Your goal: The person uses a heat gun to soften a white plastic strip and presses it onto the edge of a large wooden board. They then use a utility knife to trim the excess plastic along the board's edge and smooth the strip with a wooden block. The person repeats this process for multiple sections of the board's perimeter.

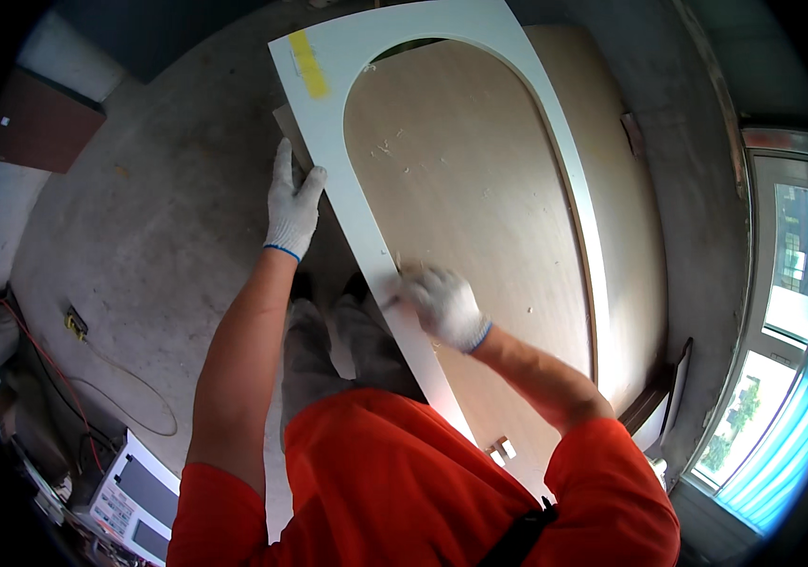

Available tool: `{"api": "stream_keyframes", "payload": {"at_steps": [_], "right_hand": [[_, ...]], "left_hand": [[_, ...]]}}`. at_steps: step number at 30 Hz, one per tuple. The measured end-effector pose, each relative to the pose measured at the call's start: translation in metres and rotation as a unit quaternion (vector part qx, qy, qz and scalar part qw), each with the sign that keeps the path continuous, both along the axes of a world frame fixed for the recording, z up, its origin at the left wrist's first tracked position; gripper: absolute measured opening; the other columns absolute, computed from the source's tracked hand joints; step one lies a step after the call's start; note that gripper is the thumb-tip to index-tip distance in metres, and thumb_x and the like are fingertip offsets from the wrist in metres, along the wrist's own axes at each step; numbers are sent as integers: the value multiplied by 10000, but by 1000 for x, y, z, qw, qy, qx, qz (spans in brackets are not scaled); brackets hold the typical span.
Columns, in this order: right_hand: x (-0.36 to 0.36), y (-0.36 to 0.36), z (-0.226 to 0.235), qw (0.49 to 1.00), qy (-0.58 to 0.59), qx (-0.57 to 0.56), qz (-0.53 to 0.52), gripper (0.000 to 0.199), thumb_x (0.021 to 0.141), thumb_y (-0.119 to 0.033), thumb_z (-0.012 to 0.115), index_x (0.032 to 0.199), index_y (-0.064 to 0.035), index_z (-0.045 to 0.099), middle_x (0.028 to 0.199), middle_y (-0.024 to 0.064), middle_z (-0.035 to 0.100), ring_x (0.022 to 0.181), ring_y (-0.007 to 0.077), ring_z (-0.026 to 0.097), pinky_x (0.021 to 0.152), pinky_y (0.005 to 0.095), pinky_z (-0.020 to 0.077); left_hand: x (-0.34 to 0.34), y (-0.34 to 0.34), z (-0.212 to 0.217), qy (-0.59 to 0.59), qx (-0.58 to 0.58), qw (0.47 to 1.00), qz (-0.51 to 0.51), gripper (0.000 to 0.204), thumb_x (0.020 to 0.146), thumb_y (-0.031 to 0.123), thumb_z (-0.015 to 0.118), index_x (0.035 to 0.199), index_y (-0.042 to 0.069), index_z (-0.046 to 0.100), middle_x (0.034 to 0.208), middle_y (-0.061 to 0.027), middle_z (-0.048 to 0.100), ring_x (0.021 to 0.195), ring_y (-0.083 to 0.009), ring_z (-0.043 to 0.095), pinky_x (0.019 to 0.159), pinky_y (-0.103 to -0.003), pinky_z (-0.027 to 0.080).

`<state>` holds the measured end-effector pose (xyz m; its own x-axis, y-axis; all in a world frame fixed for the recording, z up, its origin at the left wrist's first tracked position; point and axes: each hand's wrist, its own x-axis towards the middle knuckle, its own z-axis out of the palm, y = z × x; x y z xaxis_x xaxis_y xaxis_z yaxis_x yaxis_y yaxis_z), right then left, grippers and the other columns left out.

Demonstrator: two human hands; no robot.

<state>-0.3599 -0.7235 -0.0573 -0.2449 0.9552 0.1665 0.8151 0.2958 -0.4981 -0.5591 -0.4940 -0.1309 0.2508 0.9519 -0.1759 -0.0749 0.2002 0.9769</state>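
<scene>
A white panel (375,222) with a large round-ended cutout lies across a brown wooden board (479,180). My left hand (294,206), in a white knit glove with a blue cuff, rests against the panel's left edge; its fingers are stretched and the thumb points apart from them. Over the panel's near left strip, my right hand (446,304) is closed in a matching glove and slightly blurred. A small blurred shape shows by its fingers, but its kind is unclear. Thin shavings (383,148) are scattered on the board inside the cutout.
A yellow strip (308,64) marks the panel's far left corner. Small pale blocks (503,449) sit by its near end. Cables (130,364) run over the concrete floor (168,208) at left, near a white-and-grey box (135,501). A window (782,312) stands at right.
</scene>
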Motion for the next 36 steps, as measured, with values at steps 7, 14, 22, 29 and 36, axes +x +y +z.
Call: {"api": "stream_keyframes", "payload": {"at_steps": [7,14,22,29,36], "right_hand": [[22,-223,28,984,-20,-168,62,325,800,-50,701,1111,-132,745,1180,68,731,1114,276,724,826,432,618],[4,5,-14,991,-22,29,-132,348,852,-25,669,1170,-151,731,1088,110,723,845,362,699,662,478,579],[1,-4,-13,994,-88,43,-41,268,842,-128,740,1104,-184,746,992,88,708,908,345,696,764,473,577],[6,-196,11,997,-66,25,21,268,834,-172,703,1100,-152,730,1063,70,708,976,308,687,795,444,571],[11,-408,39,989,-75,-103,73,292,819,-91,690,1101,-145,742,1160,45,737,1006,267,718,801,437,597]], "left_hand": [[7,-8,17,-26,-13,999,15,823,1038,104,668,1682,-67,187,1579,-245,484,1431,-275,506,1199,-387,419],[6,-89,10,194,92,977,-8,751,1078,300,627,1636,-93,315,1680,-305,390,1543,-409,421,1255,-425,348],[4,-286,18,137,-8,988,-75,596,1113,298,542,1578,-62,448,1476,-266,607,1357,-327,596,1132,-390,459],[19,-286,6,105,92,990,15,555,1103,228,561,1576,-46,466,1532,-262,589,1419,-334,576,1181,-401,435],[19,-293,17,84,52,995,22,507,1108,254,574,1527,-27,529,1445,-239,658,1320,-307,635,1128,-384,471]]}}
